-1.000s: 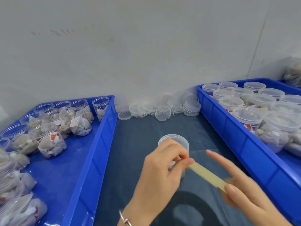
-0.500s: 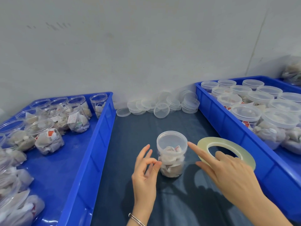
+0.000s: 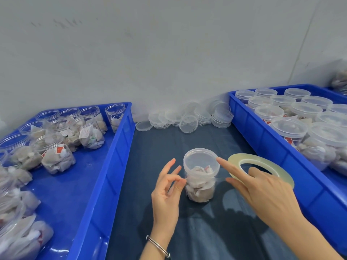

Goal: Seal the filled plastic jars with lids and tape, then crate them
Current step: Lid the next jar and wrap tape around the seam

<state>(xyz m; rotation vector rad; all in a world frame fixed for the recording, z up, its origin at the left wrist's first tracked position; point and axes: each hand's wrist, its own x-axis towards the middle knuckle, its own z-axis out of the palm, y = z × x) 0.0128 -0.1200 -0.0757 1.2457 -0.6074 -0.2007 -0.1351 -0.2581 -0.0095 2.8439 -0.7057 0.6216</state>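
Note:
A clear plastic jar (image 3: 200,186) filled with white pouches stands on the dark mat, its clear lid (image 3: 201,158) on top. My left hand (image 3: 165,196) is at the jar's left side, thumb and forefinger pinching the end of a clear tape strip that runs across the jar's front. My right hand (image 3: 262,192) holds the flat roll of tape (image 3: 262,161) to the right of the jar, with fingers through its hole. Its forefinger points out and touches the lid's rim.
A blue crate (image 3: 105,175) on the left holds several open filled jars (image 3: 56,158). A blue crate (image 3: 266,147) on the right holds several lidded jars (image 3: 289,128). Loose clear lids (image 3: 187,119) are piled against the back wall between the crates.
A second ago both hands stretched a tape strip in front of the jar. They have since lowered to either side of the jar, and the tape roll has come into view.

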